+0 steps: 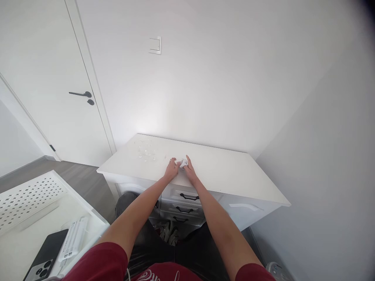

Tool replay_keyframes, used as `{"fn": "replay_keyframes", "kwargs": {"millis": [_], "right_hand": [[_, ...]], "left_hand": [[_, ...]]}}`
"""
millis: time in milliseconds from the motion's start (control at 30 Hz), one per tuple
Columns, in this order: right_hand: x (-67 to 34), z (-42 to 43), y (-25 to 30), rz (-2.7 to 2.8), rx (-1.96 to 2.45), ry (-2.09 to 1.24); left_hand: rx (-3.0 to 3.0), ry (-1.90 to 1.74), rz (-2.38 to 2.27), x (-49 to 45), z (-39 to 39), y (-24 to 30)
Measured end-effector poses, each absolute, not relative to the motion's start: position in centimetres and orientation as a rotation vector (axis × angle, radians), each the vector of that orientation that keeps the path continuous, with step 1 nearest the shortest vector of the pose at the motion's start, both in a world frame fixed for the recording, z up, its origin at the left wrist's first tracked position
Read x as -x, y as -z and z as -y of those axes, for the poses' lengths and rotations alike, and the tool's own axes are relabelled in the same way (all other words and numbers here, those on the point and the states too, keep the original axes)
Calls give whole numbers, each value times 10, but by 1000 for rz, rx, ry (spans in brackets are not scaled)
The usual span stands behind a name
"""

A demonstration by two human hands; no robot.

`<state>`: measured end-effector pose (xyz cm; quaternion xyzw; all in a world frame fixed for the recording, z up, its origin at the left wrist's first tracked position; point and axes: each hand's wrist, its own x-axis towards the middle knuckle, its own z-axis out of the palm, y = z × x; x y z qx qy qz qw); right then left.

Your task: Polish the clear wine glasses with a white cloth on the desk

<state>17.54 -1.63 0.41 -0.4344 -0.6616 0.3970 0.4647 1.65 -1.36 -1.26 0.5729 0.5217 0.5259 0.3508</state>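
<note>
Both hands are close together over the front part of a white cabinet top [231,171]. My right hand [190,170] is closed on a small crumpled white piece [183,163], which looks like tissue or cloth. My left hand [171,169] is just to its left, fingers bent, with the thumb side close to or touching the white piece. Whatever those fingers pinch is too small to make out. Left of the hands, several small clear glass-like pieces [146,152] lie spread on the cabinet top.
Dark-handled drawers [184,210] face my knees below the top. A white wall [205,78] with a light switch [155,45] stands behind. At left are a door [43,78] and a white table [17,249] bearing a phone [47,253] and a white power strip [73,238].
</note>
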Motion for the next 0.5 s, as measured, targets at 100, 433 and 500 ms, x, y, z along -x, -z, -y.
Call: {"fn": "replay_keyframes", "kwargs": {"millis": [100, 433, 500], "right_hand": [[-180, 11, -3, 1579, 1058, -979], [-184, 2, 9, 1347, 942, -1161], [-184, 1, 10, 1282, 962, -1150]], "left_hand": [[-1547, -1353, -1333, -17, 12, 15], [-1660, -1161, -1210, -17, 17, 6], [-1686, -1136, -1214, -17, 18, 5]]}}
